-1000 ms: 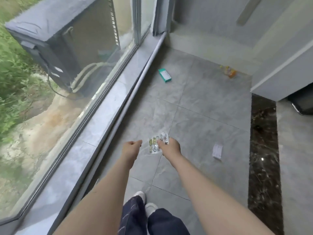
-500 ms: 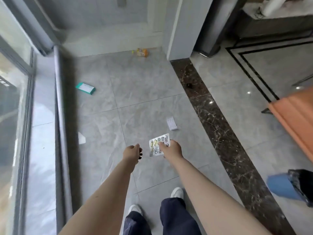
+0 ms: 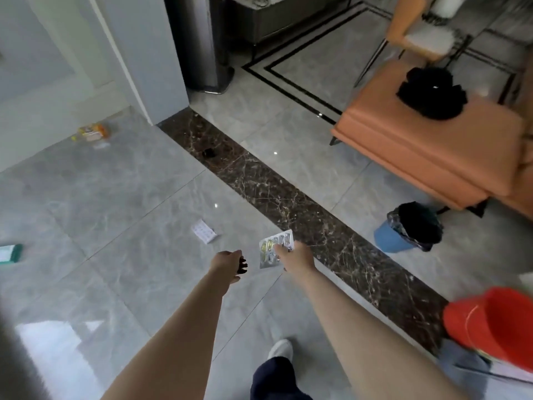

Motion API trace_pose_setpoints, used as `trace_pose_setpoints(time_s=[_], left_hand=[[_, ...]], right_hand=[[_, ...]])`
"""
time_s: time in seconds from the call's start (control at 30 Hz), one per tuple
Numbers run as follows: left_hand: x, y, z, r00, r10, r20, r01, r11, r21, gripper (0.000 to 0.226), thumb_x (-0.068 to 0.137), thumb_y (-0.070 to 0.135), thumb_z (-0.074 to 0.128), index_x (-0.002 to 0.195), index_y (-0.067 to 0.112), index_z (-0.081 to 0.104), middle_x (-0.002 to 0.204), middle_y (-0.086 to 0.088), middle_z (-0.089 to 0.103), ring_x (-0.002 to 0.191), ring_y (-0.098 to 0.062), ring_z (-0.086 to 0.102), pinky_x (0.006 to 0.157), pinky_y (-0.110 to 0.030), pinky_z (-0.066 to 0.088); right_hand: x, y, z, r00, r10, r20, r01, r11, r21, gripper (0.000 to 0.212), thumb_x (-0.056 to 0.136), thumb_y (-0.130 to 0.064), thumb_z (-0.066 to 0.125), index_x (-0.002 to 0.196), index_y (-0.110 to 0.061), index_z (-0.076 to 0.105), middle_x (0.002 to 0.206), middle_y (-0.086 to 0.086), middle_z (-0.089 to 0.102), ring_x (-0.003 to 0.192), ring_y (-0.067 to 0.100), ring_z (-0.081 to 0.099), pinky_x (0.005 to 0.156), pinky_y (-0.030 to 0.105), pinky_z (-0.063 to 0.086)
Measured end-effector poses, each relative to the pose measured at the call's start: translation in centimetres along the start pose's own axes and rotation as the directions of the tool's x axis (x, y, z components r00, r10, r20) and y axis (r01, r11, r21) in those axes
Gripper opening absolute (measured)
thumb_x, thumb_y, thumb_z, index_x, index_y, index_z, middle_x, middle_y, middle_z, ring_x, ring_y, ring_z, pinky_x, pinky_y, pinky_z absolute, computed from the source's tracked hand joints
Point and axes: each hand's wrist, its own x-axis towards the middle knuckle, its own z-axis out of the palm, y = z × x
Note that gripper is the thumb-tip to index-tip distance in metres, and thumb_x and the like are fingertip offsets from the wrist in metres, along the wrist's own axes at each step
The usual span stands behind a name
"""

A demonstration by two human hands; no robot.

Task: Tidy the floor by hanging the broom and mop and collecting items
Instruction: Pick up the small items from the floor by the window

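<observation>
My right hand point(image 3: 297, 259) pinches a silver blister pack of pills point(image 3: 274, 249) above the grey floor tiles. My left hand point(image 3: 227, 265) hangs beside it, loosely curled, and holds nothing that I can see. Loose on the floor lie a small white paper slip point(image 3: 204, 231), a green and white box point(image 3: 10, 252) at the left edge, and an orange and yellow packet point(image 3: 92, 132) by the wall. No broom or mop is in view.
A blue bin with a black liner point(image 3: 406, 229) stands to the right, beyond the dark marble strip point(image 3: 288, 203). An orange bench point(image 3: 427, 145) carries a black item point(image 3: 431, 92). A red bucket point(image 3: 496, 324) sits at lower right. A steel cylinder point(image 3: 199, 41) stands by the wall corner.
My view has swung right, away from the window toward the bench, bin and bucket. The blister pack stays in my right hand; the left hand stays loosely curled.
</observation>
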Motion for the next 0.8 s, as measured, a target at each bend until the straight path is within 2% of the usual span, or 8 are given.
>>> trace_pose_setpoints(time_s=[0.23,0.37,0.47,0.53,0.63,0.7,0.73,0.8], left_hand=[[0.4,5.8,13.3,0.993,0.009,0.114,-0.023,0.992,0.122,0.034,0.096,0.014,0.046,0.062,0.009,0.052,0.064,-0.005,0.057,0.048,-0.012,0.058,0.055,-0.022,0.038],[-0.2,8.1,19.0,0.986,-0.008,0.168,-0.03,0.975,0.221,0.033,0.097,0.016,0.045,0.066,0.008,0.054,0.066,-0.004,0.059,0.057,-0.012,0.056,0.054,-0.023,0.04],[-0.3,10.1,23.4,0.974,-0.013,0.225,-0.044,0.968,0.248,0.025,0.098,0.016,0.045,0.08,0.005,0.058,0.079,-0.006,0.063,0.064,-0.016,0.06,0.059,-0.027,0.043],[-0.2,11.1,26.3,0.964,-0.024,0.263,-0.049,0.962,0.267,0.022,0.099,0.016,0.043,0.096,0.002,0.06,0.088,-0.008,0.065,0.07,-0.019,0.067,0.06,-0.026,0.045],[0.4,12.3,30.2,0.954,-0.01,0.298,-0.092,0.941,0.327,0.02,0.098,0.01,0.044,0.084,0.003,0.057,0.047,0.001,0.066,0.032,-0.005,0.059,0.044,-0.023,0.046],[1.1,13.5,33.2,0.951,-0.038,0.308,-0.086,0.922,0.379,0.018,0.097,0.002,0.042,0.089,-0.002,0.057,0.037,-0.001,0.061,0.026,-0.005,0.056,0.027,-0.015,0.04],[1.6,14.3,34.9,0.945,-0.06,0.321,-0.079,0.912,0.402,0.018,0.097,-0.001,0.041,0.097,-0.005,0.058,0.048,-0.009,0.067,0.034,-0.008,0.062,0.024,-0.014,0.037],[3.2,16.0,38.5,0.935,-0.09,0.342,-0.074,0.896,0.439,0.025,0.097,-0.002,0.037,0.109,-0.009,0.059,0.099,-0.023,0.072,0.077,-0.021,0.075,0.027,-0.014,0.042]], right_hand=[[5.9,3.5,-12.3,0.989,0.074,-0.129,-0.072,0.997,0.021,0.031,0.09,-0.03,0.058,0.096,0.001,0.062,0.098,0.019,0.065,0.094,0.033,0.065,0.075,0.034,0.048],[7.3,5.5,-17.2,0.975,0.127,-0.183,-0.112,0.99,0.089,0.033,0.09,-0.033,0.057,0.091,0.0,0.059,0.093,0.017,0.063,0.085,0.03,0.063,0.069,0.037,0.051],[8.3,6.9,-20.6,0.956,0.185,-0.227,-0.146,0.973,0.177,0.041,0.091,-0.035,0.056,0.106,0.003,0.057,0.102,0.019,0.062,0.099,0.035,0.062,0.089,0.048,0.053],[8.9,7.8,-22.7,0.941,0.234,-0.246,-0.165,0.948,0.273,0.044,0.092,-0.035,0.055,0.115,0.003,0.054,0.105,0.022,0.061,0.105,0.037,0.061,0.093,0.052,0.051],[10.2,8.9,-25.2,0.92,0.288,-0.267,-0.194,0.924,0.33,0.044,0.092,-0.033,0.055,0.112,0.006,0.057,0.105,0.026,0.062,0.101,0.038,0.062,0.092,0.056,0.05],[11.5,9.4,-27.3,0.904,0.321,-0.281,-0.211,0.909,0.359,0.04,0.092,-0.031,0.055,0.095,0.008,0.06,0.095,0.029,0.062,0.09,0.04,0.062,0.089,0.058,0.05],[12.4,9.5,-28.5,0.899,0.331,-0.287,-0.215,0.904,0.37,0.035,0.092,-0.031,0.055,0.086,0.003,0.058,0.088,0.025,0.061,0.082,0.035,0.06,0.087,0.057,0.051],[14.5,10.0,-31.0,0.875,0.371,-0.309,-0.233,0.885,0.403,0.03,0.091,-0.032,0.055,0.08,-0.004,0.055,0.086,0.017,0.06,0.079,0.027,0.058,0.087,0.053,0.053]])
